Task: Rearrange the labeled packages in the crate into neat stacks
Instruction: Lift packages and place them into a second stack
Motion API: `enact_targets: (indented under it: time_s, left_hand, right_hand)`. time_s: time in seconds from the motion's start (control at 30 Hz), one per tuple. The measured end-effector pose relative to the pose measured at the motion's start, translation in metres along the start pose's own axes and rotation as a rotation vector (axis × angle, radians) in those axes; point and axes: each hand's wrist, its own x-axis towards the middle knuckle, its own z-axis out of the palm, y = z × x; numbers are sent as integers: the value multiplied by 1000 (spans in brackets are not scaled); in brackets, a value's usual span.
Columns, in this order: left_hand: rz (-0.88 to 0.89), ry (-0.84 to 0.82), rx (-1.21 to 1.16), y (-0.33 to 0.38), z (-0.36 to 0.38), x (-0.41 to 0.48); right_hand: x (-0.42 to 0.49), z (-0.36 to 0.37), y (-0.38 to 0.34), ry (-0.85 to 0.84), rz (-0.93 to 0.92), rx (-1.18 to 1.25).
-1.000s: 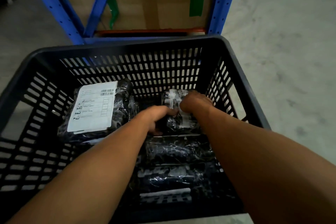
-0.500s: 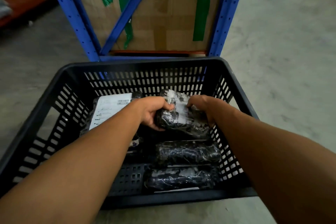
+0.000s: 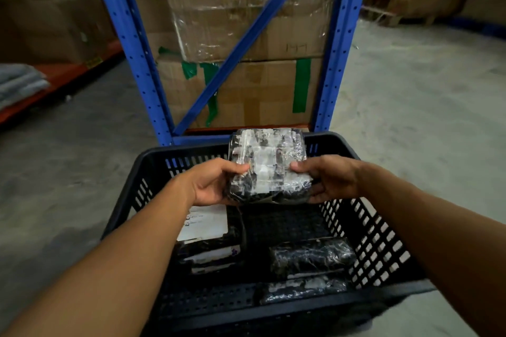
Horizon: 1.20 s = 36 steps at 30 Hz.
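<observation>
Package [image 3: 269, 165] lifted above crate [image 3: 383, 243], clamped between left hand [image 3: 212, 182] and right hand [image 3: 330, 179]. Best lowered flat, label up, onto labeled stack [image 3: 208, 238] at 8 o'clock, edges squared.

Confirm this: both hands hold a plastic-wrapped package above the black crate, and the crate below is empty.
Not quite. The head view shows both the left hand and right hand holding the wrapped package above the black crate, but the crate is not empty: a labeled stack and two dark packages lie inside.
</observation>
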Motion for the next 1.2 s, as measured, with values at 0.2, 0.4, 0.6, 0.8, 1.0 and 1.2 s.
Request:
enact_targets:
  time_s: [0.2, 0.4, 0.6, 0.8, 1.0, 1.2]
  left_hand:
    - [56, 133, 77, 35, 14, -25]
    - [120, 330, 143, 71, 10, -44]
    - [208, 259, 82, 68, 11, -33]
    - [397, -43, -445, 76, 5, -33]
    - [551, 209, -313, 84, 30, -25]
    - [721, 340, -365, 84, 29, -17]
  right_hand:
    - [-10, 10, -44, 158, -165, -97]
    - [-10, 25, -78, 175, -391, -57]
    - [-16, 16, -79, 226, -430, -162]
    - [-20, 4, -80, 243, -750, -137]
    - [-4, 12, -67, 632, -1140, -685]
    - [13, 9, -73, 416, -675, 122]
